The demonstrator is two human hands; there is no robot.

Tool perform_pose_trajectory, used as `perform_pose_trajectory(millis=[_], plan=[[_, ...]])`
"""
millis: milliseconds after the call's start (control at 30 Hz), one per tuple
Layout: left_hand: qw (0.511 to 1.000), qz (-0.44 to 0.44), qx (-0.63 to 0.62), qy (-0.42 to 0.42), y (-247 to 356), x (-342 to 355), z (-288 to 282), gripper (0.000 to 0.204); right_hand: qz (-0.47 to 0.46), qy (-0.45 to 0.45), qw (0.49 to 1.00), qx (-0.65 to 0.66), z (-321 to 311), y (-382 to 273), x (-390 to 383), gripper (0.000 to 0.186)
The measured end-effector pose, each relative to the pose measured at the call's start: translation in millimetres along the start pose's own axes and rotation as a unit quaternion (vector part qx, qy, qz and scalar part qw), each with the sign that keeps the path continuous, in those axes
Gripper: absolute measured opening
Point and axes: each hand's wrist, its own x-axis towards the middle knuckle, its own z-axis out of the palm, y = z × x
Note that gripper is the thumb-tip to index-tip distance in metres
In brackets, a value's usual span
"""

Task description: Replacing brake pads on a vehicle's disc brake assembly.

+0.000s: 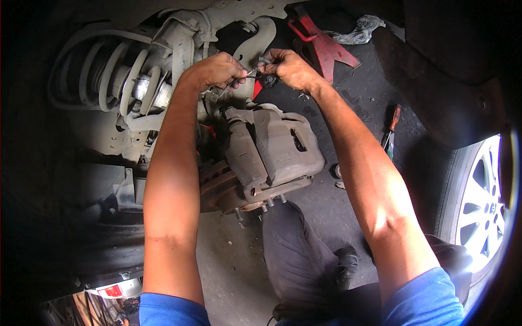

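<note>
My left hand [220, 71] and my right hand [289, 68] meet above the brake, fingers pinched close together. Between their fingertips is a thin, shiny, wire-like piece [252, 71]; its exact kind is too small to tell. A small black rounded part [268, 81] hangs just under my right fingers, and a thin dark strand runs from it toward my left fingers. Below the hands sits a grey brake caliper [288, 145] over a rusty brake disc [215, 182], with wheel studs [270, 203] at its lower edge.
A coil spring with its strut [111, 79] is at the upper left. A red jack stand [326, 51] stands beyond my right hand, near crumpled clear plastic [361, 30]. On the floor to the right lie a screwdriver [395, 118] and a wheel with tyre [478, 201].
</note>
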Motion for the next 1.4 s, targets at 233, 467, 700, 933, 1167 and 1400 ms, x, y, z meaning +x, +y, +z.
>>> perform_pose_trajectory(millis=[233,467,700,933,1167,1400], plan=[[1.0,0.005,0.001,0.001,2.4,-1.6,1.3,0.028,0.012,0.0,1.0,-0.012,-0.5,1.7,-0.2,0.016],[1.0,0.003,-0.015,0.002,-0.5,1.9,1.1,0.029,-0.001,-0.001,1.0,-0.018,-1.4,-2.7,-3.2,0.017],[1.0,0.001,-0.02,0.001,-2.0,3.8,0.0,0.031,0.004,0.0,1.0,-0.014,-1.4,-2.9,-3.8,0.018],[1.0,0.004,-0.016,-0.003,-2.2,3.6,0.1,0.03,0.02,0.003,1.0,-0.007,-0.6,-0.3,-2.7,0.017],[1.0,0.008,-0.025,-0.008,-2.9,4.1,0.4,0.027,0.004,-0.005,1.0,0.002,-1.8,-2.5,-4.2,0.016],[1.0,-0.004,-0.018,0.002,-2.4,3.6,1.4,0.025,0.006,-0.005,1.0,-0.012,-1.4,-2.0,-4.0,0.018]])
